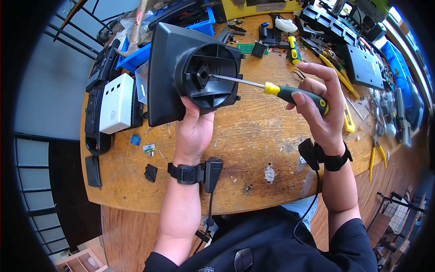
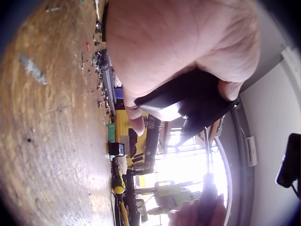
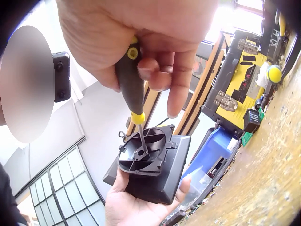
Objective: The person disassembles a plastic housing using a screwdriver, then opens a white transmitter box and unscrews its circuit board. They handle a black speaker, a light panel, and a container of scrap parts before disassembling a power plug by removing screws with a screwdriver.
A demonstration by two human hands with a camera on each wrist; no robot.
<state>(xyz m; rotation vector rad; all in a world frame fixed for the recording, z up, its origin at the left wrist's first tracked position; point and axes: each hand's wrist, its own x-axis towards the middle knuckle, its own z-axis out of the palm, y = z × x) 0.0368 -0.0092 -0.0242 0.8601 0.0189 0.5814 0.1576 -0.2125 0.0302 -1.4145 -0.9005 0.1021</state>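
Note:
My left hand [image 1: 195, 129] grips a black plastic housing [image 1: 165, 68] from below, thumb at the edge of its round ribbed recess. The housing is raised off the table, its recess turned toward my right side. A screwdriver [image 1: 299, 96] with a dark green and yellow handle is held in my right hand [image 1: 327, 106], between thumb and fingers. Its shaft reaches into the recess, the tip at a small diamond-shaped plate [image 1: 203, 75] in the middle. The right wrist view shows the screwdriver [image 3: 130, 77] pointing down into the housing [image 3: 160, 188], which the left hand [image 3: 131, 209] cups underneath.
On the wooden table [image 1: 253, 149], a white box [image 1: 117, 103] stands left near black devices. Blue bins [image 1: 136, 59] lie behind the housing. Another screwdriver [image 1: 293, 50], pliers [image 1: 375, 152] and scattered parts are at the back and right. Cables [image 1: 312, 204] run from both wrist cameras.

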